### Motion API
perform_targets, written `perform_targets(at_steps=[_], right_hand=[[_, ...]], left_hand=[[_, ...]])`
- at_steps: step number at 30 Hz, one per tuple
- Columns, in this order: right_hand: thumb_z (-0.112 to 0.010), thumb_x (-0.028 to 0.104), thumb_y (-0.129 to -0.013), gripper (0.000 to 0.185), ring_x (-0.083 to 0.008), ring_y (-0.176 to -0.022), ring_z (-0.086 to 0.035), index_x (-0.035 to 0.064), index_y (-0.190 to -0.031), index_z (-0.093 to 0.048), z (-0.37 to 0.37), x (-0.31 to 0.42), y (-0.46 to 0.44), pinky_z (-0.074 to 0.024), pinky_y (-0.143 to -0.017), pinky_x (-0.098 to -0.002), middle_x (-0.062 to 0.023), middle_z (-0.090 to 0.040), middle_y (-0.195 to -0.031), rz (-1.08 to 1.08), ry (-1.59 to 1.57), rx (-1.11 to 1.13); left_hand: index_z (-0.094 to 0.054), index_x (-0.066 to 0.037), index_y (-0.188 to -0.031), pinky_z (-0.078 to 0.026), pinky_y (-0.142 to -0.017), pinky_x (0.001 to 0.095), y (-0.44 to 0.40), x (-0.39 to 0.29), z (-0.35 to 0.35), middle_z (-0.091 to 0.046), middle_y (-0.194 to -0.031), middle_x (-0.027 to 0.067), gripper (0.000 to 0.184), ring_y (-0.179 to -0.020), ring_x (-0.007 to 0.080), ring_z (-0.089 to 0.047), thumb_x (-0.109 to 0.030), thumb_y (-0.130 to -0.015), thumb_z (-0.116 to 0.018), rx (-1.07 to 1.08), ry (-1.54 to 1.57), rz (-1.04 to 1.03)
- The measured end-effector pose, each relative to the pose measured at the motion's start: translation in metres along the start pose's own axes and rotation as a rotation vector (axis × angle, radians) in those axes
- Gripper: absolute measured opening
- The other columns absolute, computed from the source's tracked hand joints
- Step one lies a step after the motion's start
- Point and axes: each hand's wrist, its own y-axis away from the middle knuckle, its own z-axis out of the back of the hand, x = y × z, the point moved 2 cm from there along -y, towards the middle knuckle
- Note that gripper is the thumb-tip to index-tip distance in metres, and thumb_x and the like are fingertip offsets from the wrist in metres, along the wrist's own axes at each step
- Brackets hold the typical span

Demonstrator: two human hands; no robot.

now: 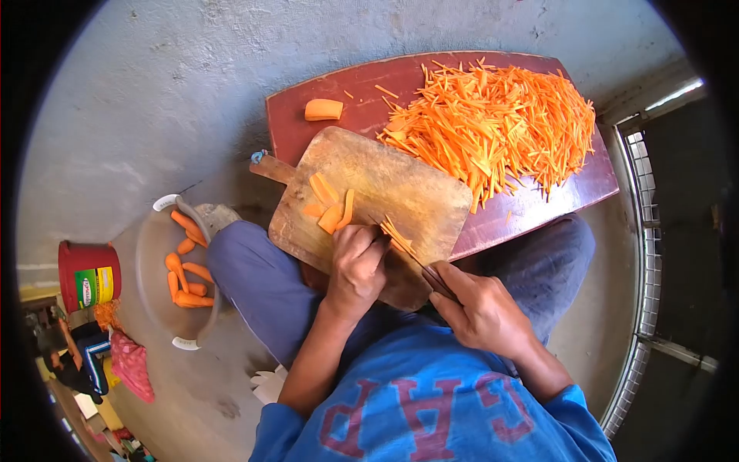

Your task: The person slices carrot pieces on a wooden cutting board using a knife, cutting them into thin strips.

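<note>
My right hand [481,312] grips a knife [439,281] by its dark handle, the blade slanting up and left over a worn wooden cutting board [439,192]. Beside the blade, my left hand [358,266] is closed with curled fingers pressed down on carrot that they mostly hide. Thin cut carrot sticks [396,235] lie along the blade's far side. Several flat carrot slices [331,204] rest on the board just beyond my left fingers. The board lies tilted across my lap and the edge of a red-brown table [362,73].
A big heap of carrot sticks [500,127] covers the table's right part; a carrot chunk [323,109] sits at its left. On the floor at left stand a grey tub [146,262] holding several peeled carrots [188,269] and a red bucket [73,269]. Another person [77,354] is farther left.
</note>
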Motion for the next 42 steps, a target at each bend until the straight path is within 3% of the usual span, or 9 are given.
perform_targets(at_steps=[16, 19, 22, 28, 42], right_hand=[[-0.074, 0.01, -0.105, 0.032, -0.0558, -0.09, -0.072, -0.0009, -0.132, -0.062, -0.008, -0.008, -0.01, -0.0562, -0.071, -0.0618, -0.0314, -0.073, -0.092, -0.004, 0.017, 0.015], [-0.073, 0.007, -0.104, 0.034, -0.0547, -0.09, -0.072, -0.0019, -0.136, -0.064, 0.0, 0.001, 0.003, -0.0566, -0.075, -0.0576, -0.0317, -0.071, -0.094, -0.067, -0.035, 0.051], [-0.073, 0.011, -0.106, 0.029, -0.0558, -0.088, -0.072, 0.0002, -0.131, -0.063, -0.006, -0.003, -0.006, -0.0563, -0.072, -0.0619, -0.0315, -0.073, -0.091, -0.053, -0.007, 0.047], [-0.073, 0.008, -0.105, 0.033, -0.0562, -0.092, -0.072, -0.0016, -0.136, -0.066, 0.0, 0.002, 0.001, -0.0569, -0.076, -0.058, -0.0331, -0.072, -0.097, -0.052, -0.034, 0.038], [-0.074, 0.012, -0.106, 0.027, -0.0578, -0.094, -0.071, -0.0019, -0.128, -0.066, -0.007, -0.008, -0.009, -0.0553, -0.074, -0.0607, -0.0351, -0.071, -0.094, -0.078, -0.056, 0.036]], left_hand=[[-0.078, 0.002, -0.099, -0.052, -0.1, 0.0508, 0.001, -0.003, 0.003, -0.074, -0.114, 0.0132, 0.02, -0.103, 0.0358, -0.066, 0.002, -0.08, -0.069, 0.014, -0.105, -0.042], [-0.077, 0.003, -0.096, -0.052, -0.099, 0.0512, 0.003, -0.001, 0.001, -0.074, -0.113, 0.0137, 0.018, -0.102, 0.0362, -0.066, 0.001, -0.08, -0.069, -0.003, -0.091, -0.04], [-0.076, 0.003, -0.095, -0.052, -0.098, 0.0514, 0.005, -0.001, 0.0, -0.074, -0.113, 0.0147, 0.018, -0.102, 0.0368, -0.065, 0.002, -0.079, -0.068, 0.011, -0.083, -0.02], [-0.075, 0.004, -0.094, -0.053, -0.097, 0.0515, 0.002, 0.0, 0.001, -0.074, -0.112, 0.0159, 0.02, -0.101, 0.0374, -0.065, 0.003, -0.076, -0.067, -0.019, -0.065, -0.047], [-0.076, 0.003, -0.095, -0.053, -0.097, 0.0511, 0.002, -0.005, 0.003, -0.072, -0.109, 0.0144, 0.018, -0.1, 0.0369, -0.065, 0.004, -0.08, -0.068, 0.004, -0.124, -0.039]])
